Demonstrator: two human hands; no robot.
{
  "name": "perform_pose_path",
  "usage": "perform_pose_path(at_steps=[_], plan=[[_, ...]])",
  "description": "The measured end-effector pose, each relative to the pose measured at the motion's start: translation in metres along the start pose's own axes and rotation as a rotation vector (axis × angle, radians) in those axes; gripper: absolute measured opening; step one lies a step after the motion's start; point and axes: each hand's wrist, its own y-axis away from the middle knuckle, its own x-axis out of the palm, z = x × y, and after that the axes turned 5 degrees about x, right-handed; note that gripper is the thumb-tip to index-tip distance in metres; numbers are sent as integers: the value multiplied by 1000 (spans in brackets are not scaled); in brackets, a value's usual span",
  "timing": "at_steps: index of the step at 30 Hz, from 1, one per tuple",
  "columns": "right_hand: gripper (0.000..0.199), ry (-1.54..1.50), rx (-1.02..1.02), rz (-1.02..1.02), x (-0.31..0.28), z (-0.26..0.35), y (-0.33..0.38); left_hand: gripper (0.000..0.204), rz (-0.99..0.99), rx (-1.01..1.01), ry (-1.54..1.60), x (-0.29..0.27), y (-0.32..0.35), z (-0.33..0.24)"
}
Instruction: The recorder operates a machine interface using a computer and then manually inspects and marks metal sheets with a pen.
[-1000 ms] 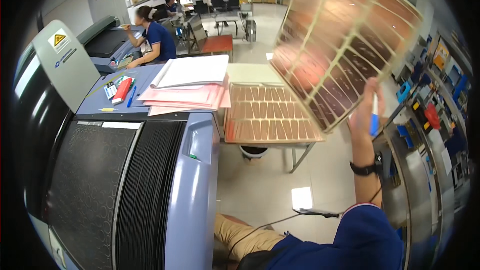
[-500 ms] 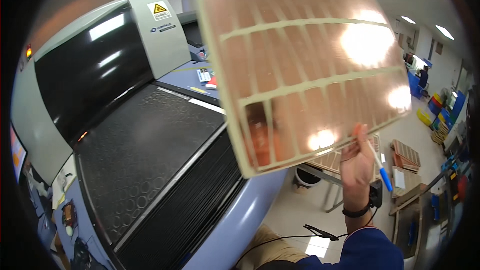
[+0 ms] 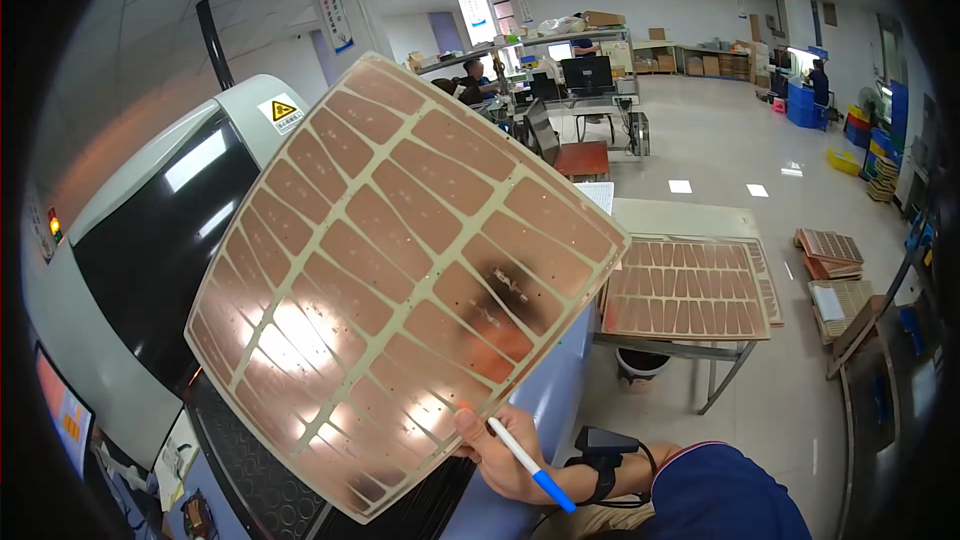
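Behind stands a pale rectangular tabletop (image 3: pixel 685 219). The right hand (image 3: pixel 503 452) pinches the lower edge of a cream-bordered, rectangular copper-coloured panel (image 3: pixel 400 265), raised before the black-and-grey machine (image 3: pixel 150 260), and holds a white-and-blue pen (image 3: pixel 524 458); the left hand is out of view. The panel seems light, stiff, easily scratched; its border is probably the best hold.

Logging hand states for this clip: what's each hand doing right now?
Left hand: not in view, so its state cannot be told.
Right hand: closed on the edge of a copper-coloured panel, also holding a white-and-blue pen.
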Motion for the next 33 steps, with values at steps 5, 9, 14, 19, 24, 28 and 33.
perform_pose_path(at_steps=[5, 9, 14, 19, 24, 28, 33], plan=[[28, -31, 169, 61, 21, 2, -7, 14, 60, 214, -391, 2, 8, -50], [13, -42, 282, 121, 48, 14, -28, 25, -28, -64, -364, 16, 14, -64], [10, -42, 662, 212, 57, -47, -93, 22, -63, 42, -174, 23, 17, -38], [25, 138, 931, 290, 57, -105, -102, 19, -14, -15, -108, 42, 23, -64], [55, 248, 886, 577, 86, -95, -74, 19, -27, -14, -146, 37, 26, -74], [67, 1402, -90, 1220, 80, -152, -138, 18, 21, -27, -141, 44, 25, -68], [68, 1456, -112, 1413, 88, -166, -125, 18, 26, -33, -160, 43, 27, -69]])
